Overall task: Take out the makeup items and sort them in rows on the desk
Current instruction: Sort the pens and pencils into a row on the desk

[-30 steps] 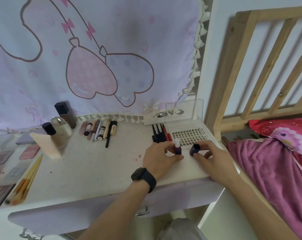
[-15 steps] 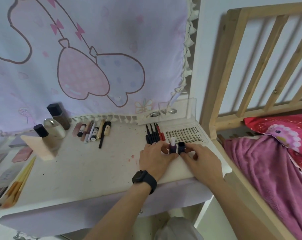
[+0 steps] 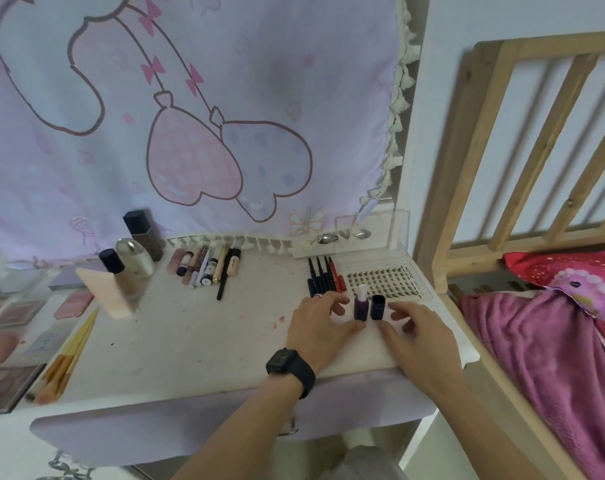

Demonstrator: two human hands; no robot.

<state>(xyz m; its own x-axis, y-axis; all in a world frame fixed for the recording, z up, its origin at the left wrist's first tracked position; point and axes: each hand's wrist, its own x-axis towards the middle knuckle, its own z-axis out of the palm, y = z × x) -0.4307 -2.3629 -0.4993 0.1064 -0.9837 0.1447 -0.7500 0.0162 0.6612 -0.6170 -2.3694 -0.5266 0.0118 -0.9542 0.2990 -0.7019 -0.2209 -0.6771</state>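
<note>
Two small bottles stand side by side near the right front of the white desk: a purple bottle with a white cap and a dark blue bottle. My left hand, with a black watch on its wrist, holds the purple bottle, thumb at its base and index finger close to its left side. My right hand lies just right of the dark blue bottle, its fingers blurred and slightly apart from it. Behind them lie a row of black and red pens and a lash tray.
A row of tubes and sticks and three bottles stand at the back left. Palettes and brushes lie at the far left. A clear box stands at the back right. A wooden bed rail and pink blanket border the right.
My right hand brought the dark blue bottle leftward, stood it next to the purple one and drew back a little. The left hand stayed at the purple bottle.
</note>
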